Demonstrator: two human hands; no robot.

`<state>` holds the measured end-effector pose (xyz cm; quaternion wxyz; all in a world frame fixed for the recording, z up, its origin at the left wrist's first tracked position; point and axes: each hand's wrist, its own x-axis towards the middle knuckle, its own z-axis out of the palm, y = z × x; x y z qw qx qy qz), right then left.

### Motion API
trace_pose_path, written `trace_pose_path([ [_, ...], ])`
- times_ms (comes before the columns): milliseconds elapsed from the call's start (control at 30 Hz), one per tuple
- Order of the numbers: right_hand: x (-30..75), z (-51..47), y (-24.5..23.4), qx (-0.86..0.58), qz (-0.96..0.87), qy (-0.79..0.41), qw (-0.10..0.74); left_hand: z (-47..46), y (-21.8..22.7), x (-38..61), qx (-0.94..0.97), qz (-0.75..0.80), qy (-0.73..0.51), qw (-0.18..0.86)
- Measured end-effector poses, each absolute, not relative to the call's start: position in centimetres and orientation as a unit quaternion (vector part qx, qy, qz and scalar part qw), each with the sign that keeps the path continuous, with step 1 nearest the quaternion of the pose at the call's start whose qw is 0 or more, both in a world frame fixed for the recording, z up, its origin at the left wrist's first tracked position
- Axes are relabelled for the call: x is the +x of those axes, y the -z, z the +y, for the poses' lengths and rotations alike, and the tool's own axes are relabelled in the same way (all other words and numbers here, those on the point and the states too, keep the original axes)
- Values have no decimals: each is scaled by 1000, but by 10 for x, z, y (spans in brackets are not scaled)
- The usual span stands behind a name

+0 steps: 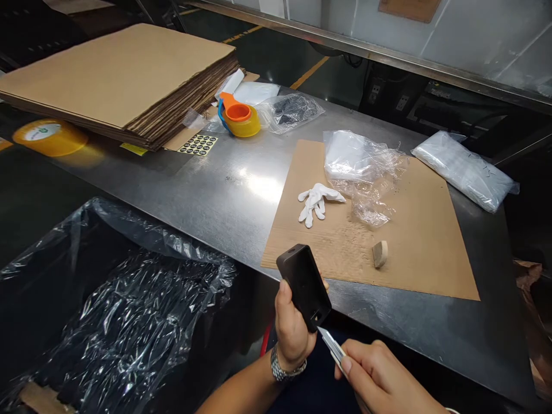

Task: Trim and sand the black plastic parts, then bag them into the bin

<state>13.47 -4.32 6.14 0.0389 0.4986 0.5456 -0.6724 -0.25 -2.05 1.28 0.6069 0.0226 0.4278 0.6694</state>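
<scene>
My left hand (292,329) is closed around a small black plastic box (303,286), held upright just in front of the metal table's near edge. My right hand (376,375) pinches a thin metal blade (331,344) whose tip touches the box's lower corner. On the brown cardboard sheet (414,253) beyond lie a white glove (317,201), crumpled clear plastic bags (362,172) and a small beige block (380,253).
A bin lined with clear plastic film (112,305) stands at the left below the steel table (207,190). A stack of cardboard sheets (125,80), yellow tape rolls (49,137), an orange tape dispenser (239,118), a sticker sheet (198,144) and bagged parts (466,169) sit farther back.
</scene>
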Motion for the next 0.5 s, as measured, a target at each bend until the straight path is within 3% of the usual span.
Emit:
trace_pose_path([
  [367, 130, -47, -57, 490, 580, 650, 28, -19, -12, -1, -27, 425, -675, 602],
  [500, 135, -57, -50, 502, 734, 456, -25, -15, -15, 0, -56, 402, -709, 577],
])
